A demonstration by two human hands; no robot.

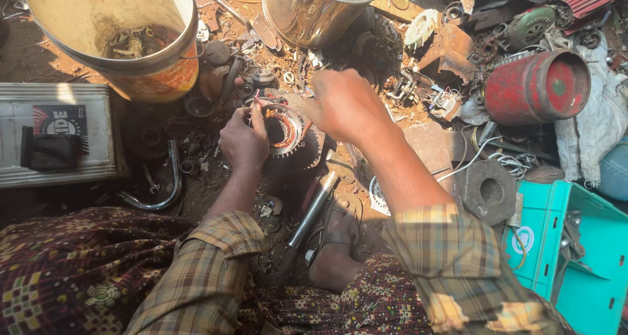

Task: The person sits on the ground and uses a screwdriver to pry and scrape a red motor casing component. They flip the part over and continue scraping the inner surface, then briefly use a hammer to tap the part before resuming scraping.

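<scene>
1. A motor stator with copper windings was seen at frame centre, resting on scrap-strewn ground.
2. The left hand was clenched on the stator's left rim, pinching thin wires.
3. The right hand was held over the stator's right edge; whether anything was grasped could not be told.
4. A metal rod lay below the stator, beside a sandalled foot.
5. A yellow bucket stood upper left; a red cylinder lay upper right.

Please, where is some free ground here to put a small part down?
The barest patch is the dark ground left of the yellow bucket, above the flat grey box. Around the motor stator, between left hand and right hand, and toward the red cylinder, scrap crowds everything.
</scene>
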